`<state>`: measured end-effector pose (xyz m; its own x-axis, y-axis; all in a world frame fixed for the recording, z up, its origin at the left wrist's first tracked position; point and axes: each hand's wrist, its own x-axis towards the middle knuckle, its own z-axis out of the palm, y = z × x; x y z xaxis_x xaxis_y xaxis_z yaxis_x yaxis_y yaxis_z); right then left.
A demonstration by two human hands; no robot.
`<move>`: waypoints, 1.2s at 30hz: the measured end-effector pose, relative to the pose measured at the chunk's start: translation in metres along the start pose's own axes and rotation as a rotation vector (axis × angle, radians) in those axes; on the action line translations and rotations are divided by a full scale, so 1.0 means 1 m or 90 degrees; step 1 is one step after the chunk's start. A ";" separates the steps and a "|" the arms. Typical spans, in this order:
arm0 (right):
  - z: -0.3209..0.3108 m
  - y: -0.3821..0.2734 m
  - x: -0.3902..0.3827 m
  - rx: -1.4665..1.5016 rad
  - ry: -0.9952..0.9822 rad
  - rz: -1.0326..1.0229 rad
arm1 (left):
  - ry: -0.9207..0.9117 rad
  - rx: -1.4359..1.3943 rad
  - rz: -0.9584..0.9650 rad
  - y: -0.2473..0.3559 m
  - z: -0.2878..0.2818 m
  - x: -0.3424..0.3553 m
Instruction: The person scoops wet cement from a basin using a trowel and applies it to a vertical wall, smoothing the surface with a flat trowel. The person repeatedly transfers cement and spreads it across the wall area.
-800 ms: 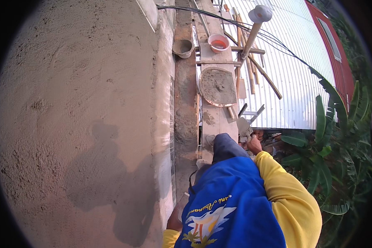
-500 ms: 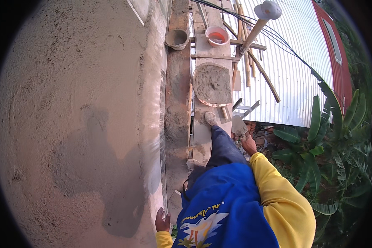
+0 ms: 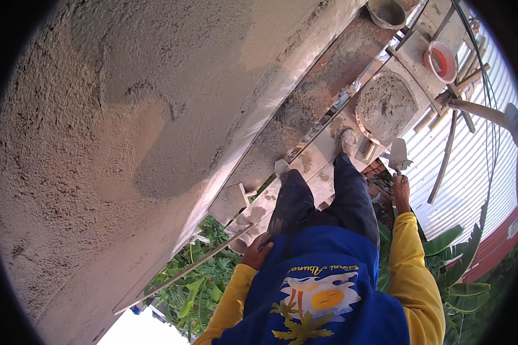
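Observation:
My right hand (image 3: 402, 192) grips a trowel (image 3: 398, 154) by its handle, the grey-smeared blade pointing away from me past the scaffold's right edge. My left hand (image 3: 256, 251) hangs by my left thigh at the shirt hem, fingers loosely bent, with nothing visible in it. Ahead of my feet, on the planks, sits a shallow rounded tub (image 3: 360, 122) of wet mortar (image 3: 387, 102). A short wooden piece (image 3: 368, 150) lies at its near side. To my left rises a wall (image 3: 155, 144) of grey plaster, rough in places and smoother in others, with my shadow on it.
I stand on narrow scaffold planks (image 3: 322, 146). Beyond the tub are a grey bucket (image 3: 387, 12) and a bucket with a red inside (image 3: 441, 61). A post (image 3: 477, 112), cables and a corrugated metal roof (image 3: 472, 167) lie right. Leafy plants (image 3: 198, 287) grow below.
My view has turned left toward the wall, so the scaffold now runs diagonally. Both my feet now show apart on the planks. My left hand is now beside my thigh; the trowel stays in my right.

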<state>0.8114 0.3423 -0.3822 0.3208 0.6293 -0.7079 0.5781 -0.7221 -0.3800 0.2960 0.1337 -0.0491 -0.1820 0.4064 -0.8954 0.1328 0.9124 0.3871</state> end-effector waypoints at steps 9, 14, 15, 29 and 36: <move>0.042 -0.130 -0.044 0.287 -0.084 0.050 | 0.099 -0.173 -0.110 -0.126 -0.027 0.027; 0.151 -0.174 -0.092 0.515 -0.166 0.043 | 0.150 -0.252 -0.270 -0.268 -0.084 0.186; 0.179 -0.166 -0.099 0.525 -0.173 0.041 | 0.157 -0.281 -0.286 -0.304 -0.095 0.224; 0.362 -0.080 -0.154 0.205 -0.359 0.202 | 0.508 -0.643 -0.504 -0.624 -0.108 0.596; 0.355 -0.085 -0.149 0.166 -0.322 0.163 | 0.565 -0.774 -0.303 -0.692 -0.102 0.628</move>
<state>0.4487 0.2078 -0.4558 -0.0073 0.2594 -0.9657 0.3074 -0.9184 -0.2490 -0.0093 -0.2372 -0.8565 -0.5249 -0.4176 -0.7417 -0.8510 0.2736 0.4482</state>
